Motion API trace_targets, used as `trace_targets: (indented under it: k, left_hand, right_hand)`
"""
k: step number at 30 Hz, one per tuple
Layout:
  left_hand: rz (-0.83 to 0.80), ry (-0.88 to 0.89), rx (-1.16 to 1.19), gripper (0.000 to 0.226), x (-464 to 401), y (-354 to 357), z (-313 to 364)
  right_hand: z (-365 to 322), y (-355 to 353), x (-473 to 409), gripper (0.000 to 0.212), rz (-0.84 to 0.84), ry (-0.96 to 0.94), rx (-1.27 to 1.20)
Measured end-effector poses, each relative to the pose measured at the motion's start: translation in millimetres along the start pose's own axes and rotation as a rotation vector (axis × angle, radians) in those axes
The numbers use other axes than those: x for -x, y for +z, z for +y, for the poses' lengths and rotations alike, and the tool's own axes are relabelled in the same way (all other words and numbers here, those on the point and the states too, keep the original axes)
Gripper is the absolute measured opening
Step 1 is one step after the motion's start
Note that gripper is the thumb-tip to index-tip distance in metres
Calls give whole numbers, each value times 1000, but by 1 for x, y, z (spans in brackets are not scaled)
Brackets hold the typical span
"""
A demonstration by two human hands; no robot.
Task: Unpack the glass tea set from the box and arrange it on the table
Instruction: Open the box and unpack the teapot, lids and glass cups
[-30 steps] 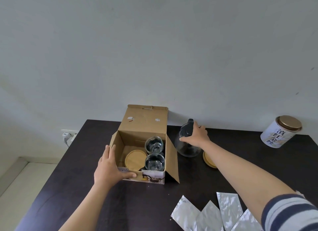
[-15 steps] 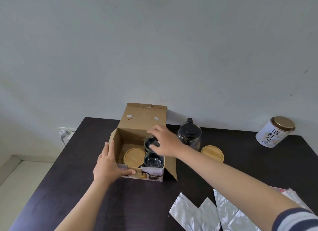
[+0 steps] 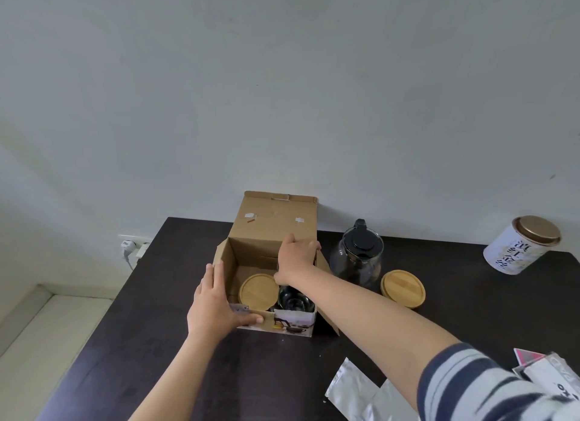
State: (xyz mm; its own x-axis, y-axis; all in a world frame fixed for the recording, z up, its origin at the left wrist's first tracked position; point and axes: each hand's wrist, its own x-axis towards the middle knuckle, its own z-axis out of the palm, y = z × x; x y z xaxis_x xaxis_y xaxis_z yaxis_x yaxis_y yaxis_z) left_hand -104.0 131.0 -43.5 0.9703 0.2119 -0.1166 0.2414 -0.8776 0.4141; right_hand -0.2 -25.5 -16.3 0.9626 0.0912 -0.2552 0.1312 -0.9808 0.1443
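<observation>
Dark table (image 3: 157, 342), right hand (image 3: 295, 257) inside box (image 3: 273, 219)

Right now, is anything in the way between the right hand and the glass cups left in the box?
Nothing visible blocks it. The box is open on top, and the right hand reaches into it at the far cup's place, which it hides. The near glass cup stands uncovered beside the wooden coaster. The left hand holds the box's front corner, clear of the cups.

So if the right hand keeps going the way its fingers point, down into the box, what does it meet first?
Most likely the rear glass cup: the right hand reaches into the back right of the box, directly over where that cup sits, hidden beneath it. The front glass cup lies nearer the camera. Depth is uncertain.
</observation>
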Motion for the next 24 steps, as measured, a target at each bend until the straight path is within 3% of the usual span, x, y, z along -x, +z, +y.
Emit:
trace_targets:
  k: [8,12,15,24]
  left_hand:
    - [14,11,-1,151,-2,2,-1]
    - [13,9,4,152,-1,2,0]
    - [3,5,-9,152,-1,2,0]
    - [-63,20,18,157,2,-6,0]
  right_hand:
    - [21,-2,7,69,148,-84,-336]
    - [29,-11,14,93,168,-111,-468]
    - [36,-17,17,100,184,-133,-584]
    - [109,-56,41,73,195,-56,-897]
